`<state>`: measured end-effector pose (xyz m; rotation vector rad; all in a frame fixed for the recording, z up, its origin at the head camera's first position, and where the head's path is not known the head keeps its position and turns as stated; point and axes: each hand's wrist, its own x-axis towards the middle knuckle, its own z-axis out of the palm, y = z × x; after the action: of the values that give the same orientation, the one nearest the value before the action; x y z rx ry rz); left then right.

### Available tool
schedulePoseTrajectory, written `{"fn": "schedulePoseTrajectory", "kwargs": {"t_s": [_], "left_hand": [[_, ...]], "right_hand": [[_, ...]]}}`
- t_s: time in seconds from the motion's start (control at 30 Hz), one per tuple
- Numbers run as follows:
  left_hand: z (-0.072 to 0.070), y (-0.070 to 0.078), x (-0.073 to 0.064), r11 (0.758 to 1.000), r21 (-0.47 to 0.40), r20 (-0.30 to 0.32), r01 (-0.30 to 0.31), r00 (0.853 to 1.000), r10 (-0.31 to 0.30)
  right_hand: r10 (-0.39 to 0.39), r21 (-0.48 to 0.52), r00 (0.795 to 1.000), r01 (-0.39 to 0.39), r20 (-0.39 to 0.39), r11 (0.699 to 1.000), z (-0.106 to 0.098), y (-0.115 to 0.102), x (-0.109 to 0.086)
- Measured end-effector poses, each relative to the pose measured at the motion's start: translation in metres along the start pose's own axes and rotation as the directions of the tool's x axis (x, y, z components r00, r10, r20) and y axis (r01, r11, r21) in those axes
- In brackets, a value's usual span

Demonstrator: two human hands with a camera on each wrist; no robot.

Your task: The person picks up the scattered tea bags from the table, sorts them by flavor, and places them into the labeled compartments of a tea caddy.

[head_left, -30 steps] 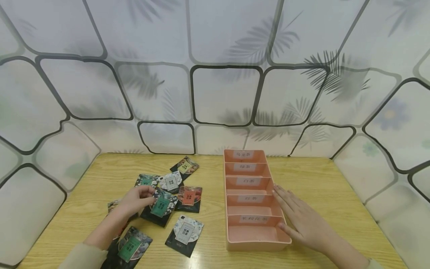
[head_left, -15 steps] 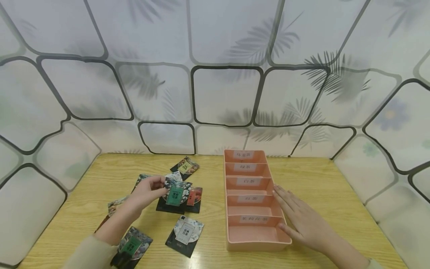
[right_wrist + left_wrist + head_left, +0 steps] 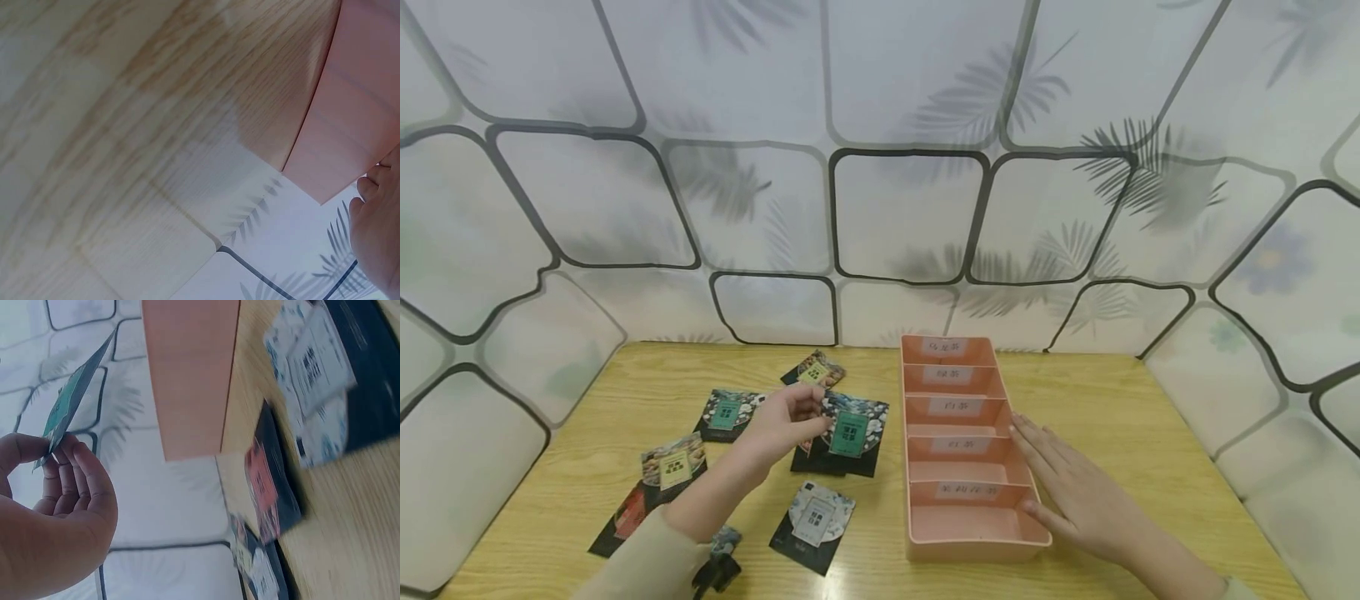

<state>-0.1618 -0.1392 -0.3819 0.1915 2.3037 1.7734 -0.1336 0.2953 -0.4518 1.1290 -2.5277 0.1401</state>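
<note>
Thumb and fingers of my left hand [image 3: 778, 425] pinch a black sachet with a green label [image 3: 848, 433] by its edge. In the left wrist view the sachet [image 3: 74, 403] is tilted and raised, level with the side of the pink box [image 3: 190, 375]. In the head view it overlaps a red-labelled sachet and hides most of it. My right hand [image 3: 1067, 492], fingers extended, rests along the right side of the long pink divided box [image 3: 977, 550]. The box has a row of several compartments, each with a white paper label.
Left of the box lie a white-labelled sachet [image 3: 812, 525], a green-labelled one [image 3: 726, 414], a yellow-labelled one [image 3: 674, 468] over a red-labelled one [image 3: 630, 511], and another yellow-labelled one [image 3: 812, 368] at the back. My left sleeve [image 3: 647, 562] partly covers one more. A patterned curtain [image 3: 895, 217] surrounds the table.
My left hand has lifted the green-labelled sachet off the pile and carried it rightward toward the pink box. My right hand stays where it was.
</note>
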Motion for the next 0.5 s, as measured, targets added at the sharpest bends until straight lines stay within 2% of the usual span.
{"fn": "schedulePoseTrajectory", "kwargs": {"t_s": [0.23,0.4,0.5], "left_hand": [[0.031,0.006,0.006,0.996,-0.076,0.058,-0.045,0.997,0.049],[0.054,0.008,0.01,0.989,-0.107,0.099,-0.099,0.989,0.109],[0.068,0.008,0.01,0.986,-0.126,0.125,-0.109,0.984,0.125]], "right_hand": [[-0.017,0.004,1.0,0.017,-0.015,1.0,-0.001,0.0,0.002],[-0.029,-0.001,0.999,0.029,-0.034,1.0,-0.001,0.0,0.002],[-0.025,-0.004,0.999,0.025,-0.029,1.0,0.0,0.0,0.002]]}}
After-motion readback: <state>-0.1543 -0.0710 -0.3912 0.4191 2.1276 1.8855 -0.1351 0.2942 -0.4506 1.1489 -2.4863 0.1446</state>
